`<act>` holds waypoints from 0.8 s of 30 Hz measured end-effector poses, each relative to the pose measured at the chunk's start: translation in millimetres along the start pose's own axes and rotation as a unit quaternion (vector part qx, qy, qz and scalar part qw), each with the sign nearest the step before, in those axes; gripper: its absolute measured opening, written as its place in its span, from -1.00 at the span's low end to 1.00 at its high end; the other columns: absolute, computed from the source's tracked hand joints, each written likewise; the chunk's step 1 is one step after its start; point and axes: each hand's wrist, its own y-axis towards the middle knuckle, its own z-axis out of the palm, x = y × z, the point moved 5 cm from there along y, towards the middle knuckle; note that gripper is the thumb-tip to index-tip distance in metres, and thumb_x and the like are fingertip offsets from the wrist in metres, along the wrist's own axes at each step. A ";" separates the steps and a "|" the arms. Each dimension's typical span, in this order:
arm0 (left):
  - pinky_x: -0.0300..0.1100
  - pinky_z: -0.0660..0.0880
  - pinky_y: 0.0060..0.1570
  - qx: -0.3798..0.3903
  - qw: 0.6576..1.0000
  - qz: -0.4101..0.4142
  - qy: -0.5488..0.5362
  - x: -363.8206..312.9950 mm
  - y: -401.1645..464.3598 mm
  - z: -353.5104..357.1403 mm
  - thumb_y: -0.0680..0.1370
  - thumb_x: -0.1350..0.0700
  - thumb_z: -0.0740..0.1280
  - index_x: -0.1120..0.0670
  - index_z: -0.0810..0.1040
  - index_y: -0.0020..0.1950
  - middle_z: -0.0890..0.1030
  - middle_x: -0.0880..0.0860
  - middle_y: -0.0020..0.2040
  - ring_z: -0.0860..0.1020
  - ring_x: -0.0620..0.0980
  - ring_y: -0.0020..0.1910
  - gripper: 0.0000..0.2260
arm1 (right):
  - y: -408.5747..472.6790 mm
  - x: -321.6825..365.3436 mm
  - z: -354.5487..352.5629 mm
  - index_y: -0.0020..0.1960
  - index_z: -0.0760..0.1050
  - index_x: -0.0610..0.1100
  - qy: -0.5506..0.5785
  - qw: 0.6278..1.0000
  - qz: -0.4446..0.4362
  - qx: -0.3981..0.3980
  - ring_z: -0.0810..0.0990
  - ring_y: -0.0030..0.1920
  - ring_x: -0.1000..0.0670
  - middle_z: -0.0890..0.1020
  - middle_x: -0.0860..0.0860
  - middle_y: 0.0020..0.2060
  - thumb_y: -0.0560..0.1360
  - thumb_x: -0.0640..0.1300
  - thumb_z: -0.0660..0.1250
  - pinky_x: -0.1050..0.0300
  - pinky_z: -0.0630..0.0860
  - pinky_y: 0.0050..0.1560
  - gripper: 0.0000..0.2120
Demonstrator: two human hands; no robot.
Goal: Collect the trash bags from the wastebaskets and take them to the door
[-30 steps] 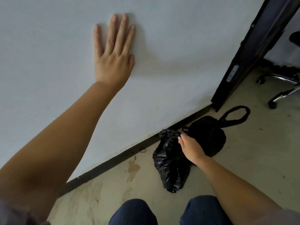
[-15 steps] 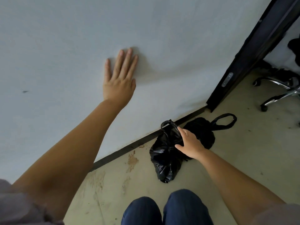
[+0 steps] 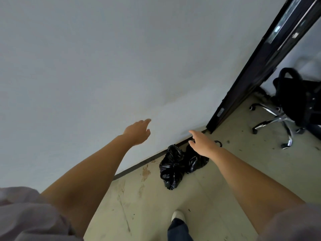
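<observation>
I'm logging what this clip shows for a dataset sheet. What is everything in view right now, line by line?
trash bags: two, black, on the floor against the wall's base, touching each other, near the door frame
wall: one, pale grey-white, with a dark baseboard
door frame: one, black, right of the wall
office chair: one, black with a chrome wheeled base, beyond the doorway
floor: beige, stained near the baseboard
shoe: one, white, bottom centre, above a dark blue trouser leg
left hand: open, off the wall, holding nothing
right hand: open, above the bags, holding nothing
</observation>
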 end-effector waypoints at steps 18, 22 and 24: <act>-0.05 0.46 0.20 -0.061 0.982 -0.144 -0.108 87.7 -216.3 -56.8 0.62 0.09 0.11 0.05 0.49 0.29 0.55 0.09 0.26 0.53 0.10 0.19 -0.71 | -106.9 194.5 -28.1 0.22 0.42 -0.13 -0.148 0.972 -0.177 0.034 0.48 -0.16 -0.02 0.56 -0.05 0.00 0.61 -0.09 0.04 0.13 0.38 -0.15 -0.71; -0.06 0.47 0.15 -0.103 0.943 -0.274 -0.157 135.3 -284.5 -47.1 0.60 0.11 0.12 0.02 0.51 0.25 0.55 0.08 0.25 0.53 0.11 0.17 -0.72 | -105.5 251.9 -4.8 0.17 0.44 -0.10 -0.184 0.944 -0.267 0.064 0.56 -0.06 -0.07 0.58 -0.06 0.03 0.60 -0.08 0.03 0.10 0.44 -0.12 -0.73; -0.09 0.45 0.11 -0.117 0.920 -0.326 -0.184 146.2 -323.6 -34.4 0.60 0.12 0.12 0.05 0.52 0.25 0.55 0.09 0.24 0.54 0.12 0.14 -0.71 | -110.9 280.9 12.6 0.14 0.46 -0.10 -0.200 0.926 -0.311 0.080 0.57 -0.04 -0.09 0.59 -0.07 0.03 0.60 -0.07 0.04 0.07 0.49 -0.07 -0.73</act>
